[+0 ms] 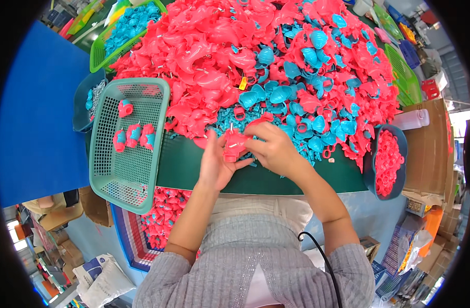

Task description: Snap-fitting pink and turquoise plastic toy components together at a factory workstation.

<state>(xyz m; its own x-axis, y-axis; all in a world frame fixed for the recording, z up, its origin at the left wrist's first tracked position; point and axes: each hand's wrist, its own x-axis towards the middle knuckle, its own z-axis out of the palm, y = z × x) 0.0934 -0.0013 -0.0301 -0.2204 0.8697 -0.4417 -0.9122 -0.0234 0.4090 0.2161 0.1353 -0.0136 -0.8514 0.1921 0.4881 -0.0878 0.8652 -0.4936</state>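
Note:
Just in front of the big pile, at the near edge of the table, I hold a pink molded plastic toy part [234, 148] with a small metal pin sticking up from it. My left hand [214, 163] is palm-up, with the part resting against its thumb and fingers. From the right, my right hand [274, 148] pinches the same part's side; its fingertips are partly hidden. Behind the hands rises a heap of glossy pink plastic parts [194, 56], mixed toward the right with turquoise shell-shaped pieces [281, 94]. Small turquoise bits [224, 118] lie closest to my fingers.
At left, a green mesh basket [95, 154] carries several pink-and-turquoise assembled pieces [134, 135]. A bin of metal screws [81, 110] stands beside it. On the right, a dark bin [371, 172] holds pink rings. Below the table's edge is a crate [130, 246] of pink parts.

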